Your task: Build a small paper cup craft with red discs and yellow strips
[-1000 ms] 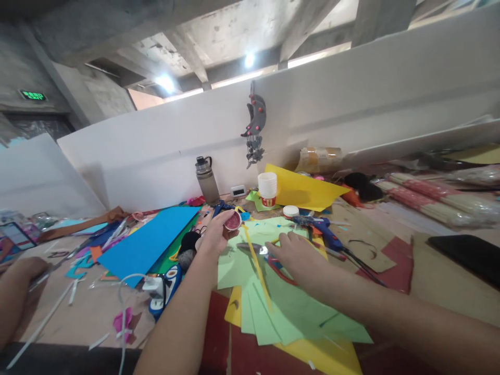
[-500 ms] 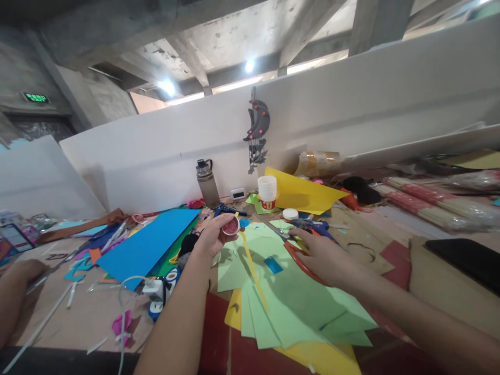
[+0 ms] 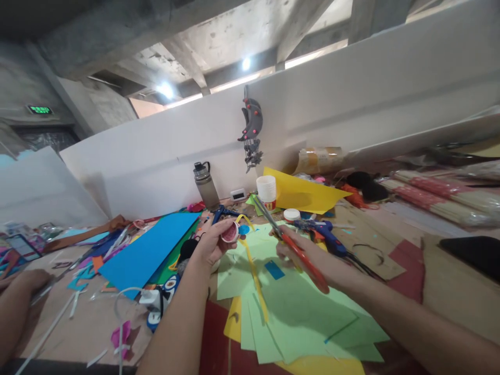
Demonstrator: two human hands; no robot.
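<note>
The left hand (image 3: 211,242), at 10 o'clock from the middle of the pale-green paper sheets (image 3: 300,317), has its fingers curled around a small round container (image 3: 230,232); the pale circular rim is tipped toward the viewer and exposes a pinkish-red interior. The right hand (image 3: 291,247), at 12 o'clock, grasps a pair of scissors (image 3: 289,240) between its fingers near the pivot. The slim metal blades point toward 11 o'clock and overlap the stacked white paper cups (image 3: 266,186) in this view; the smooth orange-red handles extend toward 4 o'clock, over the sheets. How far the blades are parted cannot be told.

The sheets are flat, matt and fanned at the near edge. On them lie a blue rectangle (image 3: 274,270) and a narrow yellow strip (image 3: 252,271). A shallow white-topped tub (image 3: 291,214) stands beyond the right hand, at 12 o'clock, and a blue glue gun (image 3: 334,237) lies between 1 and 2 o'clock. A stiff yellow sheet (image 3: 304,192) rises in a bend behind the cups. Between 10 and 11 o'clock stands a translucent grey bottle (image 3: 206,185) with a looped cap. A smooth blue sheet (image 3: 152,250) occupies 9 to 10 o'clock; at 9 o'clock another person's hand (image 3: 37,278) rests on the brown-covered worktop (image 3: 58,317).
</note>
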